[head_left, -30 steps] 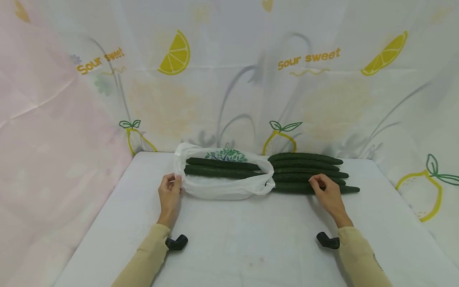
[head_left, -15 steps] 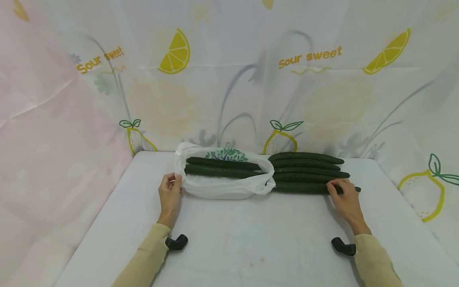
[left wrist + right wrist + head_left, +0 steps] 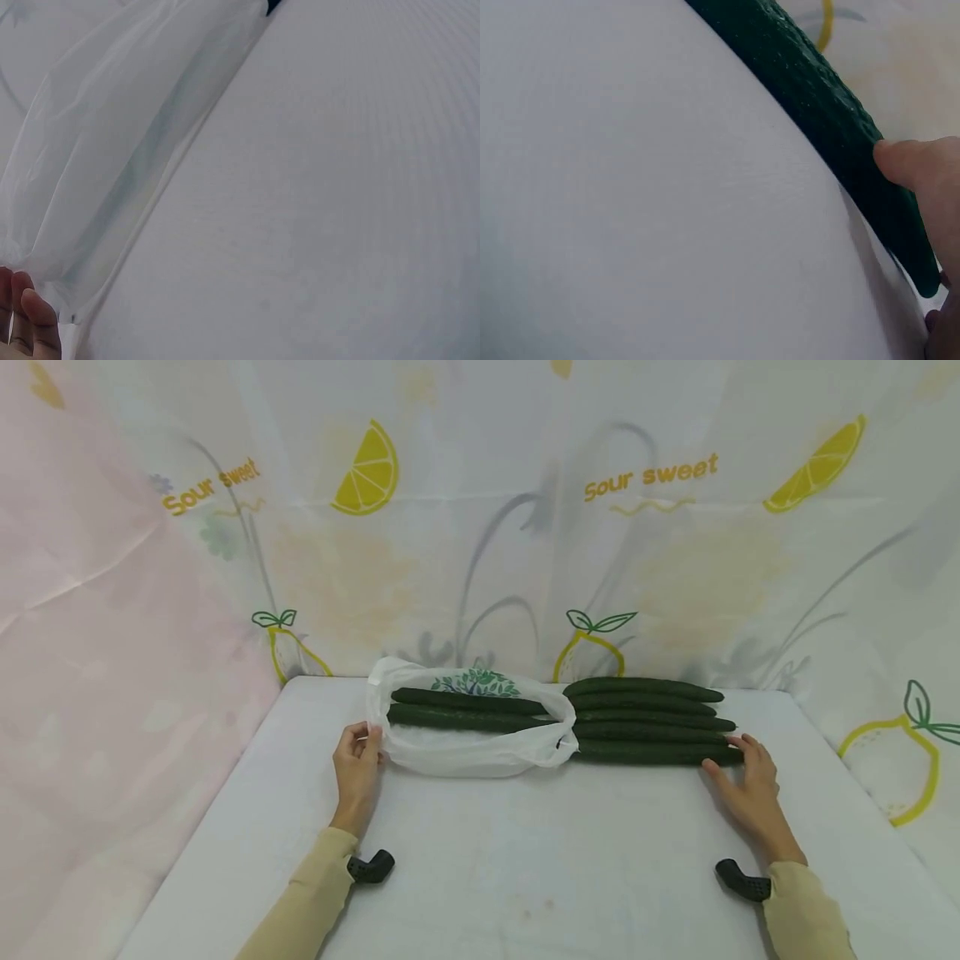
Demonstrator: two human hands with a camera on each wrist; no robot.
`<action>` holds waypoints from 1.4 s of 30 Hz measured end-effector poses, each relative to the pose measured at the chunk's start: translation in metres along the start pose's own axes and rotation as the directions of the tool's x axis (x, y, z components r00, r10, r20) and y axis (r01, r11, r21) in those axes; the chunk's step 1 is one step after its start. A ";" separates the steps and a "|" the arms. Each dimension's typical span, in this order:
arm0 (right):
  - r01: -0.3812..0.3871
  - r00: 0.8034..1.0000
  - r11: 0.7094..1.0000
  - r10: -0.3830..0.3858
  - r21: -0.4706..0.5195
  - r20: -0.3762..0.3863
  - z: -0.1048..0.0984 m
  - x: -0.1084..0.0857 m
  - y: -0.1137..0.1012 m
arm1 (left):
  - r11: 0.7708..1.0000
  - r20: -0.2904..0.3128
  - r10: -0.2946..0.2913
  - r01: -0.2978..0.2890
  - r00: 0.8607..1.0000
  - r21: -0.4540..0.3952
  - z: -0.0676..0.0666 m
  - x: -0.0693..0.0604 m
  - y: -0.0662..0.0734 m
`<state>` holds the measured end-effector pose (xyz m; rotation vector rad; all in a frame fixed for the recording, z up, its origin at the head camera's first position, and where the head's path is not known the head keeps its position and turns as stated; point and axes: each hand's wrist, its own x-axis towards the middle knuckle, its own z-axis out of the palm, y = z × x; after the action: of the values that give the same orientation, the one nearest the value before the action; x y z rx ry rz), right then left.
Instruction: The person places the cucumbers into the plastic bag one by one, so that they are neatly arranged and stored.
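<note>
In the head view a white plastic bag (image 3: 457,764) lies with its mouth open, two dark green cucumbers (image 3: 465,718) inside. My left hand (image 3: 357,768) pinches the bag's left edge; the left wrist view shows the fingertips (image 3: 41,307) at the gathered plastic (image 3: 97,150). Right of the bag, several more cucumbers lie side by side. At the tapered right end of the nearest cucumber (image 3: 645,753) is my right hand (image 3: 753,789), thumb and fingers spread about it. In the right wrist view, a fingertip overlaps that cucumber (image 3: 810,97); firm contact is unclear.
A white cloth covers the table (image 3: 525,860). Behind it hangs a curtain (image 3: 480,568) printed with lemons and lettering, close to the bag and cucumbers. A black wrist device (image 3: 371,867) is on the left sleeve, another black device (image 3: 742,881) on the right.
My right hand has moved right along the cucumbers to the end of the nearest one, and its thumb and fingers have spread apart. The left hand stays at the bag's edge.
</note>
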<state>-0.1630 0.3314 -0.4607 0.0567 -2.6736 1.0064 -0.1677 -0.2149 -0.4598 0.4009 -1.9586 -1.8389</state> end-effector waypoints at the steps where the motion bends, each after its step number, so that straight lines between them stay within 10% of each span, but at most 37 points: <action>1: 0.004 1.000 1.000 -0.004 -0.003 0.008 -0.001 0.000 0.001 | 1.000 -0.003 -0.001 0.001 1.000 0.001 0.000 0.000 0.000; 27: 0.148 0.988 0.976 -0.152 -0.160 -0.017 0.001 -0.003 0.007 | 1.000 0.008 -0.003 0.003 1.000 -0.019 0.001 0.003 0.005; 42: 0.287 0.958 0.957 -0.286 -0.054 0.023 -0.001 -0.001 0.015 | 0.999 0.001 0.006 -0.006 1.000 0.031 0.000 0.001 0.003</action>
<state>-0.1636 0.3432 -0.4702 0.4283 -2.6055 0.8397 -0.1687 -0.2148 -0.4571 0.4033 -1.9890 -1.8070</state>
